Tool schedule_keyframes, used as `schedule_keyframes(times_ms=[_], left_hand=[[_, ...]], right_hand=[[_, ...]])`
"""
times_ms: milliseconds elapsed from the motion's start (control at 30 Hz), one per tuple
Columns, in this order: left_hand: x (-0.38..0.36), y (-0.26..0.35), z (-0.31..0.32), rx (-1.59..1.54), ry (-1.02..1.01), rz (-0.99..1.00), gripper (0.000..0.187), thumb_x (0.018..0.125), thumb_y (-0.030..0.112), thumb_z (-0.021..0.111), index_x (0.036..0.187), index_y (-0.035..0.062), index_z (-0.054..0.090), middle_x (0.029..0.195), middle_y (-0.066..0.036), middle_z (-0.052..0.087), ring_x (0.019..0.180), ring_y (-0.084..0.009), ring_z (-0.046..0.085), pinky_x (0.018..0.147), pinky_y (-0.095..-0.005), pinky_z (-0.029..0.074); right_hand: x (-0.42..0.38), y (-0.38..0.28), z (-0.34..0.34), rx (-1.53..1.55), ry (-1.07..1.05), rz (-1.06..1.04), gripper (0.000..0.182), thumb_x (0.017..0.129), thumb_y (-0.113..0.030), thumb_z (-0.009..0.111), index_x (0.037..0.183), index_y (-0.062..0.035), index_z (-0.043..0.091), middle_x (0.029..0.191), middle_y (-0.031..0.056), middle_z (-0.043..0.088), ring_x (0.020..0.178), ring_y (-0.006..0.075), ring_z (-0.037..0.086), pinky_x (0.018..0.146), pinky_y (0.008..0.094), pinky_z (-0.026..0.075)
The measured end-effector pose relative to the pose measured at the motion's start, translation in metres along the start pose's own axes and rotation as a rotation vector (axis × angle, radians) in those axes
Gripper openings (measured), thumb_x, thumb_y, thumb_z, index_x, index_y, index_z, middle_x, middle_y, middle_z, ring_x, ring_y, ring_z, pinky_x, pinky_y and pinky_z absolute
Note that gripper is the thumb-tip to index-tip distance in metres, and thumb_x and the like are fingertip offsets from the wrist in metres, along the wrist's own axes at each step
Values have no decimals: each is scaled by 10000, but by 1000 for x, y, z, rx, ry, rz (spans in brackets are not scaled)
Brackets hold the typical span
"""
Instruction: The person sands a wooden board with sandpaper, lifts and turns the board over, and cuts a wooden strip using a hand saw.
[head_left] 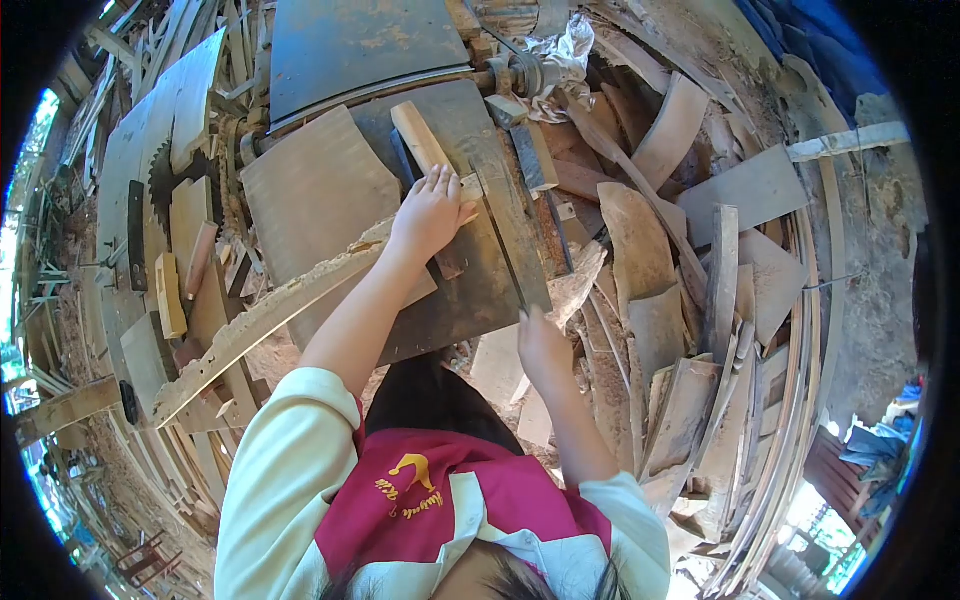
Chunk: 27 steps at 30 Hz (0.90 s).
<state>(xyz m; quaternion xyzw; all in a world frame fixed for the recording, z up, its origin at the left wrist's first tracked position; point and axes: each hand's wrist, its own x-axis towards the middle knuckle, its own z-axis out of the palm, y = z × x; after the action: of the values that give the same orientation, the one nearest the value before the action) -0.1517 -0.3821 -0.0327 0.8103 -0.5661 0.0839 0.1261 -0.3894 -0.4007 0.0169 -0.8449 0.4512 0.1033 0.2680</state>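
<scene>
My left hand (432, 212) is closed over the far end of a long wooden board (270, 310) with a rough, uneven edge. The board slants down to the left, past the dark metal machine table (470, 300). Just beyond my left fingertips is a pale wooden block (418, 135), set against a dark upright piece. My right hand (545, 348) is closed at the table's near right corner, beside the slot in the top. What its fingers grip is hidden.
A flat brown sheet (320, 190) lies on the table's left part. Behind stands a blue-grey metal panel (365, 45). A toothed saw blade (162, 180) and a yellowish wooden block (170, 295) are at left. Piled wood offcuts (640, 240) crowd the right.
</scene>
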Motion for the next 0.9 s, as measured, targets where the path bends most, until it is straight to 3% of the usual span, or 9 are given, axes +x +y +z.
schedule_keyframes(times_ms=[133,367,567,900], left_hand=[[-1,0,1,6,-5,1,502,889,355,424,1140,-76,487,1197,-209,499,1160,-285,452,945,-360,369],[-2,0,2,4,27,9,516,883,364,412,1126,-86,486,1171,-229,512,1144,-297,468,929,-365,379],[1,0,0,-20,-27,-16,508,879,354,437,1138,-81,481,1199,-210,498,1163,-292,447,950,-368,364],[0,-2,1,-38,-12,0,540,889,399,392,1133,-76,480,1194,-223,496,1160,-297,451,943,-369,360]], right_hand=[[-12,6,-4,-19,19,15,255,908,-292,370,915,-58,469,688,222,582,685,414,574,622,507,441],[81,-28,6,-29,145,-161,244,889,-275,387,906,-47,471,718,200,605,697,380,598,626,495,457],[110,-48,12,9,182,-121,243,880,-265,384,927,-50,489,767,215,607,726,379,600,640,489,466],[-22,8,-10,-71,22,-6,214,892,-265,383,910,-62,449,679,202,593,666,399,584,606,514,436]])
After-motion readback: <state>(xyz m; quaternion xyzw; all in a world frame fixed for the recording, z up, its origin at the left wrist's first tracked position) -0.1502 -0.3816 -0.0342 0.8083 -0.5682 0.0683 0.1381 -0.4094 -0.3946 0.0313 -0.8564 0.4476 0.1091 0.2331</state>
